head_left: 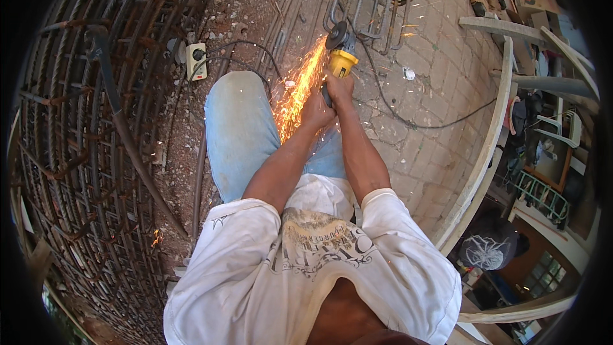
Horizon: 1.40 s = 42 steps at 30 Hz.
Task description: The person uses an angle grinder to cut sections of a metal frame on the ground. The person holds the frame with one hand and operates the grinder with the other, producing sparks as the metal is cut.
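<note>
Both hands grip a yellow and black angle grinder [343, 64], held out past my knees. My right hand [340, 89] is closed round its yellow body. Lower down, my left hand [317, 112] is closed at its dark rear part; the fingers are partly hidden. The cutting disc [336, 36] meets the near end of a steel rebar frame [367, 1], though the exact contact point is hard to see. Orange sparks [300, 92] stream from the disc back toward my left leg.
Stacked rusty rebar cages [70, 153] fill the left side, with a long dark bar tool [128, 140] leaning on them. A white power socket block [196, 62] lies on gravel. A black cable [421, 126] curves over the paving. Curved wooden pieces [491, 134] and clutter stand right.
</note>
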### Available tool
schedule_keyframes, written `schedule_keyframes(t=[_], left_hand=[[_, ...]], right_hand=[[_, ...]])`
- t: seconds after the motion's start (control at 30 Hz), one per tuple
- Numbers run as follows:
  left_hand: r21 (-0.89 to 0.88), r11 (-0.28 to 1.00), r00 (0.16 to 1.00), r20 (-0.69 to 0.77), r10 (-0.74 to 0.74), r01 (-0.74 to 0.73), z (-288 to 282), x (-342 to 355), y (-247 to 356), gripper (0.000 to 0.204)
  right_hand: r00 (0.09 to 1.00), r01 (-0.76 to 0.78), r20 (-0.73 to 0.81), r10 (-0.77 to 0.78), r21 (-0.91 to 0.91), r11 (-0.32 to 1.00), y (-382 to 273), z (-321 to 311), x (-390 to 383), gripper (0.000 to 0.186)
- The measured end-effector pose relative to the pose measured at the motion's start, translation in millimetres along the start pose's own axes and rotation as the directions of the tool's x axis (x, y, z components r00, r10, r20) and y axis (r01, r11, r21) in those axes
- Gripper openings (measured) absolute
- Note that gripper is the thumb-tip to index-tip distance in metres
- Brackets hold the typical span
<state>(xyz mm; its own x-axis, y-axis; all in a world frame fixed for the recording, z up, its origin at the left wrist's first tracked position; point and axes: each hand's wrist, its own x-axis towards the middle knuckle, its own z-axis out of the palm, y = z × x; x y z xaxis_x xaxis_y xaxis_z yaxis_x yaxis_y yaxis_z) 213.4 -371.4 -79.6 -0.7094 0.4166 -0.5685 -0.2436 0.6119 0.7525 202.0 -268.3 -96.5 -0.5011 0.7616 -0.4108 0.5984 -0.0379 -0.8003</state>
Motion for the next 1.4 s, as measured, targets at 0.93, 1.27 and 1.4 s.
schedule_keyframes(t=[0.93,1.27,1.4], left_hand=[[-0.026,1.0,0.996,-0.089,0.006,-0.008,-2,-8,4,0.081],[-0.051,0.999,0.999,-0.047,-0.007,0.005,-5,-5,3,0.072],[-0.064,0.997,0.998,-0.055,0.043,-0.047,-8,-8,4,0.081]], right_hand=[[0.998,0.013,-0.069,-0.013,-0.012,1.0,-2,5,0,0.044],[0.999,0.025,0.023,-0.025,0.017,1.0,6,6,9,0.042],[0.999,0.026,0.024,-0.027,0.018,0.999,9,4,10,0.04]])
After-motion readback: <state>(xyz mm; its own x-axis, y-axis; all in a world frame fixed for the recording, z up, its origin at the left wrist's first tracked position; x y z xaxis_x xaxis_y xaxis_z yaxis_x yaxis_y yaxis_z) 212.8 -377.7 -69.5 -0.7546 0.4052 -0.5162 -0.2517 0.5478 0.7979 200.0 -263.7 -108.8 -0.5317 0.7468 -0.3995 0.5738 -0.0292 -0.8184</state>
